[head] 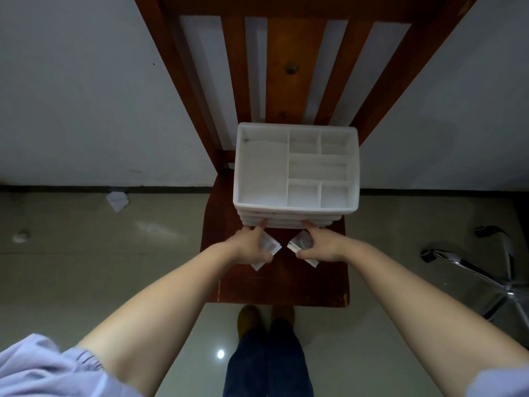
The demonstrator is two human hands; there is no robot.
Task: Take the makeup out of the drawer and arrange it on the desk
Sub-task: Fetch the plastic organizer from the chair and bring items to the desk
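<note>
Nearest the camera, two bare forearms reach forward out of pale lilac gathered sleeves (pixel 43 368), above dark blue trouser legs (pixel 266 365) and brown shoes (pixel 249 319) on a glossy pale tiled floor (pixel 86 253).

The left hand (pixel 250 247) is partly curled around a small flat white-and-clear packet (pixel 267 249), thumb underneath, while its index finger stretches forward to touch the front of the organiser's lower part. The right hand (pixel 320 245) mirrors it, partly closed on a second small clear packet with a silvery edge (pixel 300 245), its index finger also reaching to touch the organiser's front. The two packets sit just beside each other between the hands, over the middle of the chair seat; what they contain cannot be told.

Both hands are at the near side of a white plastic cosmetic organiser (pixel 296 167), which stands on the back half of a dark red-brown wooden chair seat (pixel 280 285), close against the slatted backrest (pixel 289 67). Its open top tray is split into one large compartment on the left and five smaller ones on the right. Below the tray, stacked white drawer fronts (pixel 286 220) show at the near edge; whether any drawer is pulled out cannot be told.

Farther off, crumpled white paper scraps (pixel 117 200) lie on the floor by the wall on the left, and a chrome swivel-chair base (pixel 492 270) stands at the right.
</note>
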